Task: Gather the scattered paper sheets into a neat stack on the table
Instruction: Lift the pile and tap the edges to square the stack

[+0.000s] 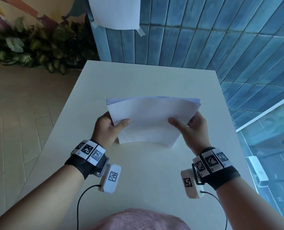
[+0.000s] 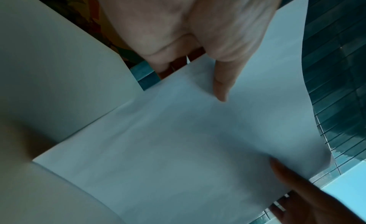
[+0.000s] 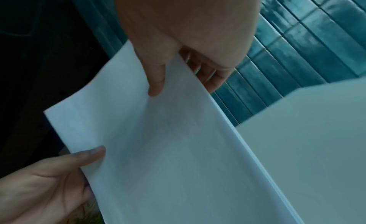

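1. Starting nearest the camera, a pink fuzzy garment point(image 1: 138, 219) fills the bottom edge of the head view, and two bare forearms reach forward from either side of it, each wearing a black wrist strap with white coded marker tiles point(image 1: 89, 151) and a white camera block with a black cable.
2. Beyond the wrists, the left hand point(image 1: 107, 128) pinches the left edge of one stack of plain white paper sheets point(image 1: 152, 120), thumb lying flat on the top sheet and the other fingers tucked underneath.
3. The right hand point(image 1: 193, 128) clamps the stack's right edge the same way, thumb on top pointing inward, fingers below; the right wrist view shows those fingers point(image 3: 210, 77) curled under the sheets.
4. The stack sits between the two hands, bowed downward across its middle. Its near edge rests on or just above the white rectangular table point(image 1: 138, 77); I cannot tell which. Its far edge shows many sheet edges, roughly aligned; their number cannot be counted.
5. Farther off, blue glazed wall tiles point(image 1: 221, 30) rise behind the table, a single white sheet taped to the wall point(image 1: 116, 12) hangs above, and green leafy plants point(image 1: 38, 45) stand on the left.
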